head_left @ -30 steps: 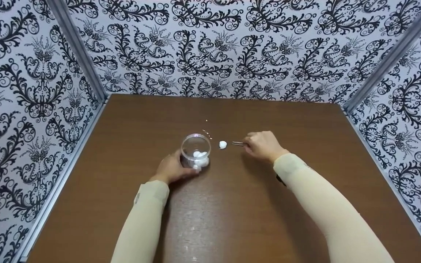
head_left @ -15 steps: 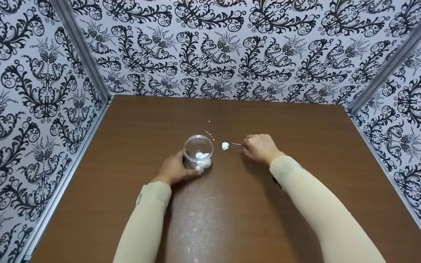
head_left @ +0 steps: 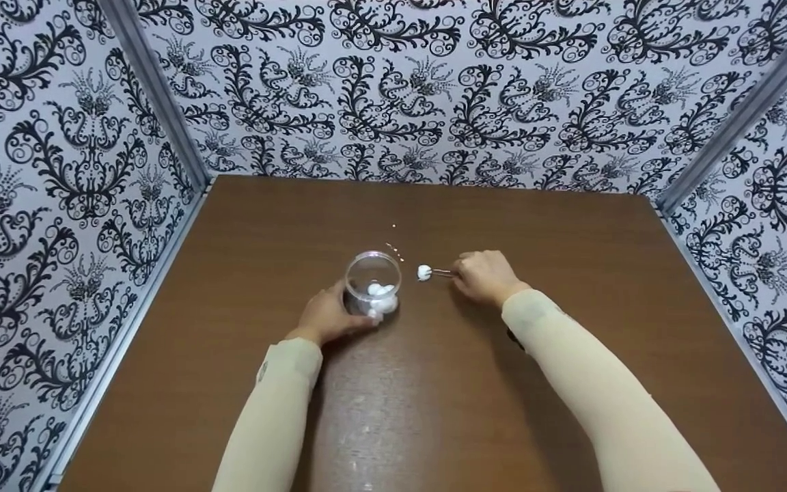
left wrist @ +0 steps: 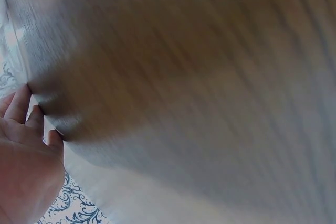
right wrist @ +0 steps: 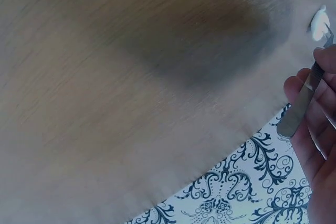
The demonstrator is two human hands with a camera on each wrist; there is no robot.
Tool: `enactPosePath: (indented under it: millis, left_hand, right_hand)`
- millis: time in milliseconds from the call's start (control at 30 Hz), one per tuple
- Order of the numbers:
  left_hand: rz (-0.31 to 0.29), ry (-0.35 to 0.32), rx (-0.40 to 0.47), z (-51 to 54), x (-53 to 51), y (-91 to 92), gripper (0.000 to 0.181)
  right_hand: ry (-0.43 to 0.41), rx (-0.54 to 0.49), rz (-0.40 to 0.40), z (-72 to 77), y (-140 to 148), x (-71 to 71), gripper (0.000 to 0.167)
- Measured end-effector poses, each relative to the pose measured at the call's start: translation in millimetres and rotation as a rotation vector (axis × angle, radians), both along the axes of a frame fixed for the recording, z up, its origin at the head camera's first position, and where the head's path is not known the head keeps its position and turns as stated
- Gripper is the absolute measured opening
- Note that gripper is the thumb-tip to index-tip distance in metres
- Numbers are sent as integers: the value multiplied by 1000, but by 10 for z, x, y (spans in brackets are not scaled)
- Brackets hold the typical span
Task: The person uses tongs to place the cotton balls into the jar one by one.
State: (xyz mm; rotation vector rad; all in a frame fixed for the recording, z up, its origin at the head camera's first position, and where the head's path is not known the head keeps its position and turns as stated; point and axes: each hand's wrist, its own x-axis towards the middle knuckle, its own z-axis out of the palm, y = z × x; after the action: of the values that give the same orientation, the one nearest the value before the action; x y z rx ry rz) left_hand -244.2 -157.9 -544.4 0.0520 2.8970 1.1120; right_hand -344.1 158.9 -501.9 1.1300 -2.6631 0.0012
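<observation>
My left hand (head_left: 328,316) holds a clear round jar (head_left: 359,301) from its left side, with the thumb along the near side. Several white cotton balls (head_left: 384,303) lie inside the jar. To the right of it, my right hand (head_left: 486,277) grips metal tweezers (right wrist: 300,106), which point left. Their tips are at a single white cotton ball (head_left: 424,272) and appear to touch it on the table. In the left wrist view, the left hand (left wrist: 31,145) shows at the left edge, with only a sliver of the jar beside it.
Small white bits (head_left: 395,253) lie on the brown table (head_left: 537,225) behind the jar. Patterned panels (head_left: 393,96) with grey metal posts (head_left: 154,89) enclose the table at the back and both sides.
The tweezers have moved left from a gap beside the loose cotton ball to reach it. The left hand stays at the jar. The head view has shifted slightly.
</observation>
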Motion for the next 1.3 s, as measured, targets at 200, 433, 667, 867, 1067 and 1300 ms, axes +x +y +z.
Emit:
enactPosePath:
  millis: [200, 433, 667, 867, 1067, 1300]
  left_hand:
    - [-13, 21, -20, -13, -7, 1, 101]
    - [-18, 36, -18, -7, -5, 9, 99]
    - [-13, 26, -16, 3, -8, 6, 100]
    - [-12, 20, -12, -29, -11, 2, 102]
    - [-15, 25, 8, -62, -10, 1, 100]
    - [-25, 13, 12, -46, -31, -15, 98]
  right_hand:
    - [-27, 16, 7, 2, -14, 5, 8]
    - [-4, 25, -4, -22, -23, -9, 11]
    - [37, 15, 4, -28, -21, -9, 12]
    - [40, -2, 17, -14, -1, 1, 11]
    - [61, -43, 20, 23, 62, 47, 8]
    - [126, -121, 98, 190, 119, 148, 6]
